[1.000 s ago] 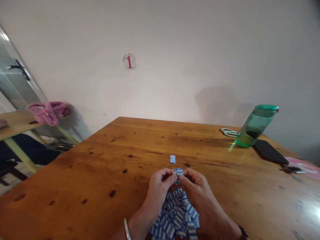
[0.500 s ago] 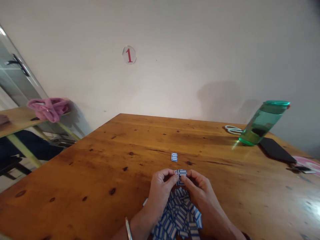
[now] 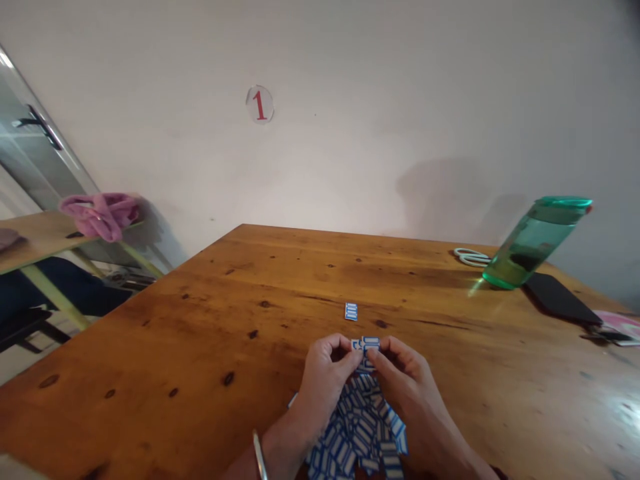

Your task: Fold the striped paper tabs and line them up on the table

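Blue-and-white printed labels, small and flat, are pinched between both hands above the table. My left hand (image 3: 325, 373) grips the left edge of the labels (image 3: 371, 343) with thumb and forefinger. At the right edge, my right hand (image 3: 407, 377) pinches them the same way, its thumb lying across the front. How many pieces are held cannot be made out. Below and between my wrists lies a loose heap of similar labels (image 3: 360, 420), partly covered by my hands. One small block of labels (image 3: 351, 311) rests by itself just beyond my fingers.
The wooden table (image 3: 225, 320) reaches to the wall. Toward the right stand a tilted-looking green bottle (image 3: 537, 243), a pale coiled cable (image 3: 471, 257), a dark flat phone-like object (image 3: 563, 298) and a pink item (image 3: 620, 325). A pink cloth (image 3: 103, 215) lies on another table at left.
The view has shifted slightly. Between my fingers the held labels have changed position a little, with the left part now showing more separately from the right. The heap and the lone block look unmoved.
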The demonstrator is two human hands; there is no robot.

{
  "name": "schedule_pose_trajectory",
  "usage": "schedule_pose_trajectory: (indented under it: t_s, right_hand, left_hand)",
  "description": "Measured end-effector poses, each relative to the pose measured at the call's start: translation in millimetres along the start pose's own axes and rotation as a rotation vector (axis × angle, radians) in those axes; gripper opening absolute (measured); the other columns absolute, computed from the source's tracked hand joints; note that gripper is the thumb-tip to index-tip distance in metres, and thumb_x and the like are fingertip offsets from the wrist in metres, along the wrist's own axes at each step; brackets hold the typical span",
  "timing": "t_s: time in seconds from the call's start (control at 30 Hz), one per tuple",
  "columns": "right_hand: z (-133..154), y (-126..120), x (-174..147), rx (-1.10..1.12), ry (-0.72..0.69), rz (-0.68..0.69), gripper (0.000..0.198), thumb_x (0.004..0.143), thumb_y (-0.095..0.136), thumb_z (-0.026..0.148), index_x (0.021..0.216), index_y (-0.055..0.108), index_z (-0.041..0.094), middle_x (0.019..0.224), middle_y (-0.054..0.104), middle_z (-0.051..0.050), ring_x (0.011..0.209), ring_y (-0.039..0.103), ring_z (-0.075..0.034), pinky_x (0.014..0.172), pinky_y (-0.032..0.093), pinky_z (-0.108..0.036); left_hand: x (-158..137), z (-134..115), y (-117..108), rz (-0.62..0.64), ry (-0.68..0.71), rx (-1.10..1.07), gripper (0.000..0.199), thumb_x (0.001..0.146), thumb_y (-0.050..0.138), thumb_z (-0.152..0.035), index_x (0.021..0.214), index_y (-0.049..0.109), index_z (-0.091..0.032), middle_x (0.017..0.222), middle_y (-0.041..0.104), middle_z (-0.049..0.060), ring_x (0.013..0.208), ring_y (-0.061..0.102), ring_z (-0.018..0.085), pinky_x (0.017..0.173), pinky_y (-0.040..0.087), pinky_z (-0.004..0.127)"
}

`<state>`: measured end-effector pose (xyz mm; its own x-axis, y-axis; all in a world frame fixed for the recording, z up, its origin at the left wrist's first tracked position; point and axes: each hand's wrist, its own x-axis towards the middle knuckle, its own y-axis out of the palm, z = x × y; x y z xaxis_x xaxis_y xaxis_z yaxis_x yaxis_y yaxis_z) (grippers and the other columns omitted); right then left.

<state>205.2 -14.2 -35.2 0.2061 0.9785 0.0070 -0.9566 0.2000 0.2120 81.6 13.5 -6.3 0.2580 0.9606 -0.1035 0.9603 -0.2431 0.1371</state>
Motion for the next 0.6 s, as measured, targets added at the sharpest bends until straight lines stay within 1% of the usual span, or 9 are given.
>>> schedule_pose_trajectory:
  t_s: [0.1, 0.2, 0.3, 0.43, 0.6]
  right_hand:
    - [2.2, 0.4, 0.1, 0.035, 0.005, -0.002, 0.027, 0.066, 0.069, 0.042, 0.068, 0.057, 0.017, 0.059, 0.057, 0.001, 0.053, 0.049, -0.011, 0.05, 0.037, -0.023]
    - [3.6, 0.9, -0.3, 0.017, 0.021, -0.006, 0.028, 0.067, 0.068, 0.043, 0.068, 0.057, 0.017, 0.058, 0.057, 0.0, 0.054, 0.05, -0.013, 0.052, 0.039, -0.025]
    - [3.2, 0.3, -1.0, -0.009, 0.002, -0.017, 0.028, 0.068, 0.067, 0.043, 0.068, 0.057, 0.017, 0.057, 0.056, 0.001, 0.054, 0.049, -0.013, 0.051, 0.039, -0.024]
    - [5.8, 0.1, -2.6, -0.045, -0.007, -0.024, 0.028, 0.068, 0.067, 0.042, 0.067, 0.057, 0.017, 0.056, 0.054, 0.002, 0.05, 0.045, -0.01, 0.046, 0.035, -0.022]
    - [8.8, 1.5, -2.2, -0.059, 0.001, -0.052, 0.029, 0.066, 0.069, 0.044, 0.067, 0.058, 0.017, 0.057, 0.056, 0.001, 0.05, 0.046, -0.011, 0.045, 0.034, -0.023]
  left_hand:
    - [-0.1, 0.5, 0.6, 0.031, -0.016, -0.016, 0.025, 0.062, 0.065, -0.037, 0.057, 0.058, -0.014, 0.05, 0.048, -0.003, 0.047, 0.039, 0.008, 0.045, 0.031, 0.021]
    - [-0.3, -0.1, 0.9, 0.061, -0.036, -0.039, 0.031, 0.066, 0.06, -0.043, 0.059, 0.06, -0.014, 0.05, 0.049, -0.002, 0.045, 0.04, 0.009, 0.043, 0.031, 0.021]
    - [-0.3, -0.7, 0.5, 0.067, -0.043, -0.039, 0.031, 0.067, 0.059, -0.043, 0.059, 0.062, -0.013, 0.051, 0.051, -0.001, 0.045, 0.041, 0.009, 0.043, 0.032, 0.021]
    - [0.0, 0.0, -0.5, 0.031, -0.029, -0.024, 0.03, 0.067, 0.06, -0.042, 0.057, 0.062, -0.014, 0.047, 0.046, -0.002, 0.044, 0.039, 0.009, 0.043, 0.031, 0.021]
    - [-0.2, -0.1, -0.4, 0.027, -0.009, -0.006, 0.031, 0.066, 0.061, -0.042, 0.054, 0.061, -0.014, 0.045, 0.044, -0.003, 0.044, 0.038, 0.009, 0.044, 0.032, 0.022]
